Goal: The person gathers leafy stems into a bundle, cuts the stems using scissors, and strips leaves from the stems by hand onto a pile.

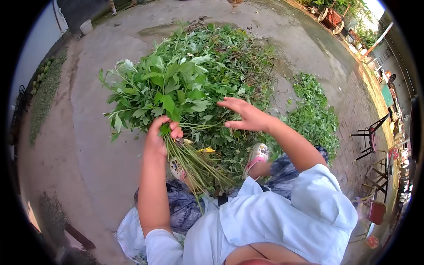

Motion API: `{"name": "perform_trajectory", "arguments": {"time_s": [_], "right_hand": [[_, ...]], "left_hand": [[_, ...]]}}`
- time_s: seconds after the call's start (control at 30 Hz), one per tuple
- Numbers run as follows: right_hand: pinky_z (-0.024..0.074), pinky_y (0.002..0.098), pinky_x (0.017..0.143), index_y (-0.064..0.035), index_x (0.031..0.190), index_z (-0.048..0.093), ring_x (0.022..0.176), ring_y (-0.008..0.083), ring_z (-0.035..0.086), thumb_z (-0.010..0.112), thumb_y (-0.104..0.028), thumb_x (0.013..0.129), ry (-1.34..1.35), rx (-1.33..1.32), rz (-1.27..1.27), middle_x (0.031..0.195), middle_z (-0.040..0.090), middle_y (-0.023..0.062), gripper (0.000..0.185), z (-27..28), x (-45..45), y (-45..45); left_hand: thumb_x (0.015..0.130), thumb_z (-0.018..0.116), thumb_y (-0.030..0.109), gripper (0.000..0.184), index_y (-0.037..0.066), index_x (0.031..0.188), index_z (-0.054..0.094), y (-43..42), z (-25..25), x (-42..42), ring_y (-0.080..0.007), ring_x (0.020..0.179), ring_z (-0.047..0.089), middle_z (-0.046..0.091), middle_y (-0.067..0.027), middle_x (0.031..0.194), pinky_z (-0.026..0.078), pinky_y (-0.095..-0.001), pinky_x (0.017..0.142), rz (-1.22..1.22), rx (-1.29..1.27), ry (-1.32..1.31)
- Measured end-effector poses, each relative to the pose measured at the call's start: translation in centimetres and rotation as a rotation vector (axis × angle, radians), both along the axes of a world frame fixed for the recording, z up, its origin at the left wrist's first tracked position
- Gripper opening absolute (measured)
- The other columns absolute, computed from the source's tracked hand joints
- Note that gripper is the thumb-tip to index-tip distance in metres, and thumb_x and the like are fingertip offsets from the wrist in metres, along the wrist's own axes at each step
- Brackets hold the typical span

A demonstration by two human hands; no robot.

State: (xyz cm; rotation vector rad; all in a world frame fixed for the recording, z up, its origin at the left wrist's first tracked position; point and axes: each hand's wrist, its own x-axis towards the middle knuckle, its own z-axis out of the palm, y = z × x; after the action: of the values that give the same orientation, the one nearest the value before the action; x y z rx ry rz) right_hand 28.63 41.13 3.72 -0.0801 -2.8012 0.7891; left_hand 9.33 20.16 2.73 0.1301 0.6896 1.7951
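Note:
A thick bunch of leafy green stalks (165, 86) is gripped near its stems by my left hand (161, 134), the fingers wrapped round it. The bare stems (203, 163) fan out below that hand toward my lap, with a yellow leaf (206, 150) among them. My right hand (245, 115) is at the right of the bunch, fingers apart, with its fingertips close to a few thin stems. Behind and beneath both hands spreads a large heap of cut greenery (229, 57) on the concrete ground.
A smaller green pile (311, 106) lies to the right. My shoes (258, 154) are beside the heap. Dark chairs (371, 132) stand at the far right, a white bucket (86, 27) at the upper left, and a wheeled cart (332, 20) at the upper right.

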Motion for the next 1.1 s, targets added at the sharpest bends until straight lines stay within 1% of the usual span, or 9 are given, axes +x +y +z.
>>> {"name": "perform_trajectory", "arguments": {"time_s": [0.07, 0.13, 0.27, 0.33, 0.5, 0.7, 0.87, 1.0, 1.1], "right_hand": [[0.0361, 0.0378, 0.093, -0.0055, 0.115, 0.050, 0.110, 0.0317, 0.046, 0.054, -0.027, 0.082, 0.107, -0.193, 0.169, 0.114, 0.052, 0.0175, 0.039, -1.2, -3.4, -4.2], [0.0426, 0.0361, 0.081, -0.0051, 0.108, 0.054, 0.095, 0.0285, 0.055, 0.051, -0.022, 0.084, -0.448, -0.499, 0.139, 0.101, 0.058, 0.0164, 0.029, -1.5, -5.8, -5.5], [0.0432, 0.0309, 0.062, -0.0033, 0.103, 0.055, 0.064, 0.0194, 0.054, 0.046, -0.021, 0.087, 0.065, -0.528, -0.176, 0.072, 0.059, 0.0104, 0.025, -4.5, -6.9, -5.4], [0.0421, 0.0331, 0.065, 0.0021, 0.111, 0.047, 0.069, 0.0203, 0.054, 0.046, -0.025, 0.088, 0.032, -0.623, -0.536, 0.074, 0.055, 0.0150, 0.035, -0.5, -6.8, -6.3], [0.0450, 0.0448, 0.069, -0.0027, 0.125, 0.035, 0.077, 0.0401, 0.054, 0.037, -0.024, 0.089, 0.102, -0.203, -0.286, 0.094, 0.050, 0.0228, 0.042, 0.6, -8.8, -11.2], [0.0480, 0.0421, 0.052, -0.0056, 0.122, 0.037, 0.057, 0.0344, 0.056, 0.045, -0.020, 0.084, -0.039, 0.022, -0.190, 0.093, 0.049, 0.0212, 0.041, -1.1, -10.2, -14.7], [0.0474, 0.0397, 0.057, -0.0001, 0.095, 0.055, 0.061, 0.0327, 0.058, 0.050, -0.024, 0.083, 0.413, -0.309, 0.174, 0.089, 0.056, 0.0166, 0.027, -3.8, -10.0, -10.3], [0.0462, 0.0402, 0.063, -0.0012, 0.077, 0.061, 0.074, 0.0323, 0.059, 0.057, -0.032, 0.079, -0.172, -0.193, -0.732, 0.078, 0.060, 0.0172, 0.031, -8.8, -7.4, -2.5], [0.0470, 0.0395, 0.063, -0.0009, 0.073, 0.060, 0.072, 0.0338, 0.059, 0.059, -0.031, 0.076, -0.350, -0.084, -0.901, 0.075, 0.061, 0.0159, 0.031, -15.6, -5.8, 0.4]], "left_hand": [[0.079, 0.049, 0.020, 0.015, 0.005, 0.084, 0.049, -0.1, 0.0, 0.0, -0.0129, 0.047, 0.044, 0.046, -0.0023, 0.063, 0.040, -0.0304, 0.055, -0.020, 0.016, -0.007], [0.080, 0.048, 0.019, 0.015, 0.005, 0.084, 0.049, -0.5, -0.1, -0.2, -0.0131, 0.048, 0.045, 0.045, -0.0024, 0.063, 0.040, -0.0310, 0.054, -0.001, 0.022, 0.010], [0.081, 0.052, 0.021, 0.021, 0.003, 0.092, 0.051, -1.0, -1.4, -1.5, -0.0176, 0.059, 0.053, 0.057, -0.0094, 0.080, 0.044, -0.0303, 0.055, 0.168, -0.195, 0.087], [0.084, 0.052, 0.022, 0.031, 0.001, 0.106, 0.052, -0.7, -1.7, -1.7, -0.0140, 0.065, 0.053, 0.057, -0.0047, 0.086, 0.045, -0.0293, 0.055, 0.245, -0.173, 0.154], [0.083, 0.057, 0.027, 0.037, 0.002, 0.109, 0.051, -0.7, -3.7, -1.4, -0.0126, 0.071, 0.048, 0.053, -0.0023, 0.085, 0.044, -0.0297, 0.067, 0.284, -0.063, 0.191], [0.085, 0.051, 0.021, 0.027, 0.003, 0.106, 0.051, -0.9, -3.1, -0.6, -0.0117, 0.083, 0.050, 0.055, -0.0040, 0.094, 0.041, -0.0275, 0.079, 0.250, -0.006, 0.209], [0.080, 0.053, 0.017, 0.016, 0.004, 0.089, 0.053, -1.4, -4.0, -1.5, -0.0144, 0.070, 0.050, 0.052, -0.0040, 0.076, 0.042, -0.0272, 0.066, 0.425, -0.170, 0.071], [0.081, 0.051, 0.017, 0.012, 0.004, 0.079, 0.052, -2.3, -3.0, -3.0, -0.0154, 0.062, 0.049, 0.051, -0.0046, 0.068, 0.043, -0.0302, 0.066, 0.445, -0.250, 0.096], [0.081, 0.051, 0.016, 0.012, 0.004, 0.080, 0.052, -2.8, -3.9, -3.3, -0.0149, 0.061, 0.048, 0.051, -0.0042, 0.067, 0.043, -0.0307, 0.066, 0.319, -0.202, 0.064]]}}
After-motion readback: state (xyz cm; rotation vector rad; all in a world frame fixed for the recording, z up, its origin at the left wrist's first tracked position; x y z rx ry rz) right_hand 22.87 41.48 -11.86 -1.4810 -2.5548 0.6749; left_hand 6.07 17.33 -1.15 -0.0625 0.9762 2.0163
